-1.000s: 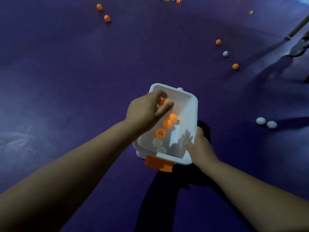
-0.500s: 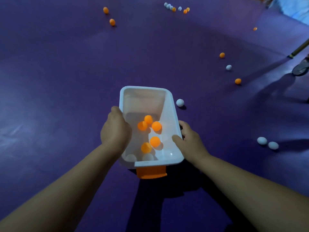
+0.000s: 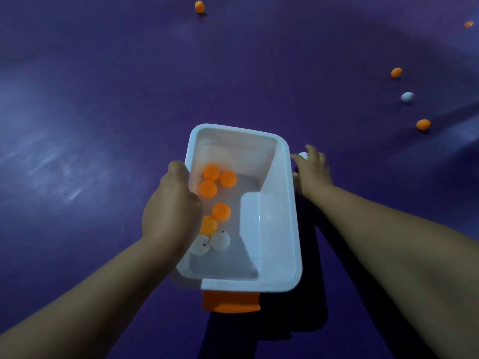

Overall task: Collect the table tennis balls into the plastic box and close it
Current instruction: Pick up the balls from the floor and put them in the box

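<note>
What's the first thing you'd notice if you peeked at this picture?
The white box in the middle, with bright orange balls inside, held at its left rim by the left hand. Just right of it, the right hand reaches a white ball on the purple floor.

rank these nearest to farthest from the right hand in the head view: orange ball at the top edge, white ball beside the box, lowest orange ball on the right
1. White ball: at the right hand's fingertips, beside the plastic box.
2. Lowest orange ball: on the floor, off to the right.
3. Top-edge orange ball: far ahead, to the left.
</note>
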